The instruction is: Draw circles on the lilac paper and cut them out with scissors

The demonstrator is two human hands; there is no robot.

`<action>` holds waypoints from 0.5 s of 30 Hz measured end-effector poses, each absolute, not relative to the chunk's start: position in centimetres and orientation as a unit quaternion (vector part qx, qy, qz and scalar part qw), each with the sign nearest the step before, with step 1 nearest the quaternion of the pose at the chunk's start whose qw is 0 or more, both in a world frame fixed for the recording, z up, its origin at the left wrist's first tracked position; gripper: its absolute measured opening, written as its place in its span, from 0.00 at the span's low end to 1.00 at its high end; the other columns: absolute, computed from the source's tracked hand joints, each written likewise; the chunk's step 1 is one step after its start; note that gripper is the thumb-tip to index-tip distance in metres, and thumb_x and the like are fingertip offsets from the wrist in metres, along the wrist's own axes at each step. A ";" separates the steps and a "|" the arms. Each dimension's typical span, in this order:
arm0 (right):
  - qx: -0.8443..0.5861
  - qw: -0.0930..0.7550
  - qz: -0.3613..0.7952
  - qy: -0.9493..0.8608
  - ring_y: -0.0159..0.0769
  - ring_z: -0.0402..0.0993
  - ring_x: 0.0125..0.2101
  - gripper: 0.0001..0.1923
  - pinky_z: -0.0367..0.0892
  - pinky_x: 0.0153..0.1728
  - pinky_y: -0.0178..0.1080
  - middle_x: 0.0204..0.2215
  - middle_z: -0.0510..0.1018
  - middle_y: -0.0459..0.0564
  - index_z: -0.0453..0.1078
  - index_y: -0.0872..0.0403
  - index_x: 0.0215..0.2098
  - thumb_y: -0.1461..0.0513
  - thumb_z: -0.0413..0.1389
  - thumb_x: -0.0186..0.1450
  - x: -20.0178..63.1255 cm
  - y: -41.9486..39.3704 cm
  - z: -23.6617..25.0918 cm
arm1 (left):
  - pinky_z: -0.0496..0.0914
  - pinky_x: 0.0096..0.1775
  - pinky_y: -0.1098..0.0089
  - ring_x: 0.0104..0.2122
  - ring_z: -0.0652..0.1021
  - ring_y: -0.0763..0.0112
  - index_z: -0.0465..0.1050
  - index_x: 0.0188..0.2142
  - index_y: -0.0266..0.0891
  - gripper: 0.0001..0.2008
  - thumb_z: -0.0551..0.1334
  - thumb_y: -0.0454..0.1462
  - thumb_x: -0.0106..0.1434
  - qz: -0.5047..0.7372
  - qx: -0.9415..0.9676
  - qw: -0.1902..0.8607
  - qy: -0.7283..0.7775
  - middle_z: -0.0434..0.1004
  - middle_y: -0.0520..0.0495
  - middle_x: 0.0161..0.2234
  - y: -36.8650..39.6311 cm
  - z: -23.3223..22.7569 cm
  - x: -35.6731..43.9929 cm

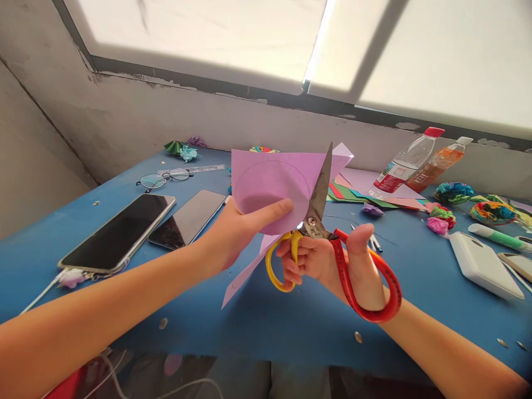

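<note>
The left hand [233, 233] is pinching a pink sheet of paper [274, 191] and holding it up above the blue tabletop [266, 316], thumb lying across the near face while the other fingers are hiding behind the sheet. A faint pencilled circle is showing on the paper just above that thumb. The right hand [332, 263] is gripping a pair of scissors [316, 221], fingers threading the yellow loop and thumb passing through the red one. The blades are pointing upward just right of the left thumb, their lower part meeting the paper's edge; whether one blade is running behind the sheet is hard to make out. A lower flap of the paper is hanging down below the left hand.

Left of the left hand, two dark phones [120, 233] are lying flat, with glasses [164, 178] beyond them. Beyond the right hand, two bottles [409, 160] are lying tilted near a stack of coloured sheets [357, 191]. To its right, crumpled paper flowers [490, 210] and a white box [482, 266] are resting, partly cut off by the frame.
</note>
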State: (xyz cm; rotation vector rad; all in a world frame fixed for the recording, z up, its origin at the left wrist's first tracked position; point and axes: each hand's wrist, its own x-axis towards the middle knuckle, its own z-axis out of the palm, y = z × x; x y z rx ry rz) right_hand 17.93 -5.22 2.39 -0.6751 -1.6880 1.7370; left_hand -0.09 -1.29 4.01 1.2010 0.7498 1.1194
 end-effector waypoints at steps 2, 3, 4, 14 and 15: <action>-0.241 0.317 0.665 -0.631 0.38 0.57 0.29 0.45 0.63 0.35 0.46 0.30 0.60 0.51 0.64 0.54 0.40 0.30 0.26 0.57 18.0 -5.3 2.4 | 0.72 0.44 0.63 0.43 0.77 0.60 0.77 0.40 0.39 0.17 0.71 0.44 0.53 0.490 0.533 0.608 0.327 0.79 0.44 0.41 -1.3 4.0 -0.1; -0.239 0.319 0.666 -0.631 0.38 0.57 0.29 0.44 0.63 0.35 0.46 0.30 0.60 0.51 0.63 0.54 0.40 0.30 0.27 0.57 18.0 -5.3 2.3 | 0.72 0.43 0.63 0.42 0.77 0.60 0.77 0.40 0.39 0.17 0.70 0.44 0.54 0.489 0.540 0.602 0.326 0.79 0.44 0.41 -1.4 4.0 -0.1; -0.239 0.319 0.664 -0.632 0.38 0.57 0.29 0.43 0.62 0.35 0.45 0.30 0.60 0.51 0.63 0.54 0.40 0.30 0.27 0.58 18.0 -5.3 2.3 | 0.72 0.43 0.63 0.42 0.78 0.61 0.77 0.40 0.39 0.16 0.70 0.44 0.54 0.492 0.547 0.595 0.325 0.79 0.44 0.41 -1.4 4.0 -0.2; -0.251 0.330 0.655 -0.632 0.38 0.57 0.29 0.45 0.61 0.34 0.45 0.30 0.59 0.50 0.63 0.54 0.39 0.29 0.26 0.54 18.2 -5.3 1.9 | 0.73 0.43 0.66 0.44 0.78 0.59 0.77 0.42 0.40 0.15 0.69 0.44 0.56 0.496 0.588 0.548 0.327 0.80 0.46 0.42 -1.8 4.5 -0.4; -0.252 0.331 0.653 -0.633 0.37 0.57 0.29 0.46 0.61 0.34 0.45 0.30 0.59 0.50 0.63 0.54 0.39 0.29 0.26 0.54 18.2 -5.3 1.9 | 0.73 0.43 0.65 0.44 0.78 0.58 0.76 0.42 0.40 0.16 0.68 0.44 0.56 0.495 0.590 0.547 0.328 0.80 0.45 0.42 -1.7 4.5 -0.4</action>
